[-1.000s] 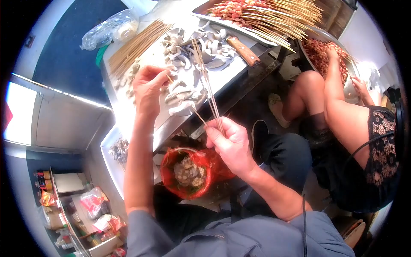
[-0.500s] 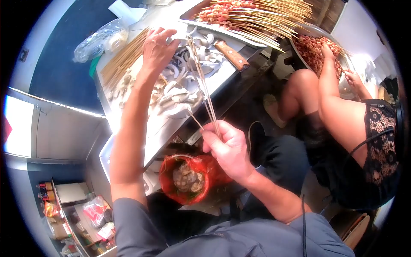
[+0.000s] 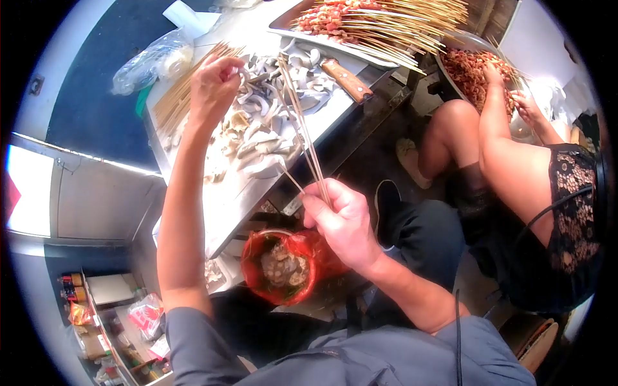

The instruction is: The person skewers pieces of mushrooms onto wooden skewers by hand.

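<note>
My right hand (image 3: 344, 225) is closed around several thin bamboo skewers (image 3: 302, 122), held upward past the table edge. One shorter skewer angles away, its tip against a pale mushroom piece. Torn grey-white mushrooms (image 3: 261, 138), apparently oyster mushrooms, are heaped on the white table (image 3: 228, 215). Over the heap's left side, my left hand (image 3: 215, 90) has curled fingers with thumb and forefinger close together; what they hold, if anything, is hidden. Beside it lies a bundle of loose bamboo skewers (image 3: 174, 106). A knife with a wooden handle (image 3: 346, 80) rests right of the mushrooms.
A metal tray (image 3: 302, 35) of skewered meat (image 3: 335, 19) stands at the table's far end. Below the table is a red-bag-lined bucket (image 3: 280, 267) with scraps. At right, another person's hands work over a bowl of meat (image 3: 467, 74). A clear plastic bag (image 3: 148, 67) lies far left.
My left hand has moved left and slightly down, from the mushrooms' top edge toward the skewer bundle, and its fingers have curled in. My right hand stays nearly still with its skewers.
</note>
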Demonstrator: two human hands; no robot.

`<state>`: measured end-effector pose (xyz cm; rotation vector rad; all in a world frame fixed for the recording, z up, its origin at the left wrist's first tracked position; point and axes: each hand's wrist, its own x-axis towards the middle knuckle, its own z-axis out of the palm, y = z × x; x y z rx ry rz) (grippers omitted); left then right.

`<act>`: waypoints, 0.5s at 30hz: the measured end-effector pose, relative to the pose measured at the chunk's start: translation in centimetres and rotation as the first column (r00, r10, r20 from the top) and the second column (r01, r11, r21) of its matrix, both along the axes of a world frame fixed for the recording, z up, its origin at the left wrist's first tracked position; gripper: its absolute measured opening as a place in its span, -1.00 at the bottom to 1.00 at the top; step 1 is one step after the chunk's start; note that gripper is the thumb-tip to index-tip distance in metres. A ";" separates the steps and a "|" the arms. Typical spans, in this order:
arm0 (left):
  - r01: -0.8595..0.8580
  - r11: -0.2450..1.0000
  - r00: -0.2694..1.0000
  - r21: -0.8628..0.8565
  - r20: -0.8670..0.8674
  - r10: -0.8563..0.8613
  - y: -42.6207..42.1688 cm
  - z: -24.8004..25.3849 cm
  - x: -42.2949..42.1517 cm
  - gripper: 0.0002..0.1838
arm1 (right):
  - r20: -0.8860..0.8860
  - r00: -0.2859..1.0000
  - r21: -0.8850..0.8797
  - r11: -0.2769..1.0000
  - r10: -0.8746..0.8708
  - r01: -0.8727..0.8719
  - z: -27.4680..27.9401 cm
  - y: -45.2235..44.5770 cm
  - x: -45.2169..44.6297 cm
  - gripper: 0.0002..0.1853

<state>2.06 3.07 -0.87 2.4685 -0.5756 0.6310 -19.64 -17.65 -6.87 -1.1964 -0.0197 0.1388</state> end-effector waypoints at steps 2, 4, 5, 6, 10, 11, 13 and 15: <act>0.000 0.998 0.997 0.063 -0.078 0.005 1.0 -0.1 -1.3 -0.76 | 0.011 1.000 0.001 1.000 0.001 -0.001 0.0 -0.1 0.0 -0.88; 0.001 0.991 0.987 0.131 -0.158 0.020 1.0 -0.3 -2.4 -0.75 | 0.003 1.000 -0.002 1.000 0.002 -0.002 0.1 -0.2 -0.1 -0.88; -0.001 0.991 0.987 0.133 -0.158 0.023 0.8 -0.4 -2.5 -0.75 | -0.004 1.000 -0.006 1.000 0.006 -0.006 0.2 -0.1 -0.1 -0.87; 0.039 0.989 0.998 0.143 -0.046 -0.032 0.3 -0.4 -2.5 -0.74 | -0.004 1.000 -0.005 1.000 0.008 -0.008 0.1 0.0 -0.1 -0.87; 0.098 0.975 0.991 0.198 0.066 -0.114 -2.8 -1.1 -1.6 -0.80 | -0.010 1.000 0.009 1.000 0.009 -0.009 0.2 -0.1 -0.1 -0.87; 0.086 0.977 0.996 0.193 -0.023 -0.083 -3.8 -1.2 -1.5 -0.80 | -0.014 1.000 0.017 1.000 0.000 0.000 0.2 -0.2 -0.1 -0.87; 0.066 0.979 0.997 0.194 0.024 -0.072 -5.5 -1.2 -0.9 -0.85 | -0.010 1.000 0.003 1.000 -0.018 0.018 0.5 -0.5 0.0 -0.87; -0.087 0.964 0.925 0.252 -0.339 0.172 -6.6 -0.7 -0.5 -0.81 | -0.005 1.000 -0.012 0.999 -0.030 0.030 0.5 -0.7 0.1 -0.87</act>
